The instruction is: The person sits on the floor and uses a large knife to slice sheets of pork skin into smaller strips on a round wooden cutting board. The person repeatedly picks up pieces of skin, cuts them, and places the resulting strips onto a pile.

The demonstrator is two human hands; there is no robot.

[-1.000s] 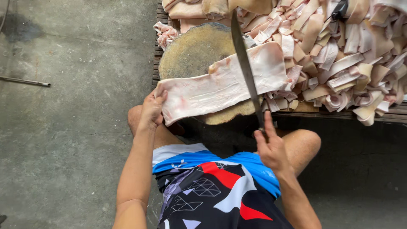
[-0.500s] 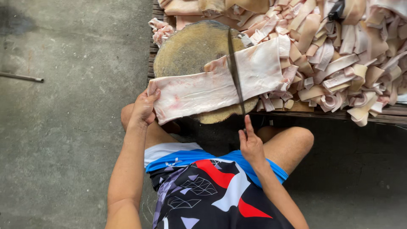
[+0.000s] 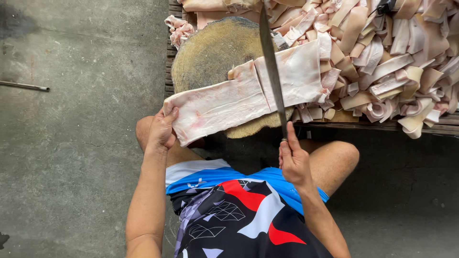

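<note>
Right hand [image 3: 294,160] at 5 o'clock, fist closed on long knife [image 3: 271,67], blade through pale meat slab [image 3: 244,95] on round chopping block [image 3: 210,52]. Left hand [image 3: 161,130] at 8 o'clock pinches slab end. Step: slicing strips; next cut likely needs the slab held taut.

A single head-worn camera looks steeply down from above the person's lap, close enough that both forearms fill the lower frame. It faces forward over the knees: the left hand [image 3: 161,130] and right hand [image 3: 294,160] sit mid-frame, the round chopping block [image 3: 210,52] just beyond them, concrete floor [image 3: 71,143] left of the left hand.
</note>
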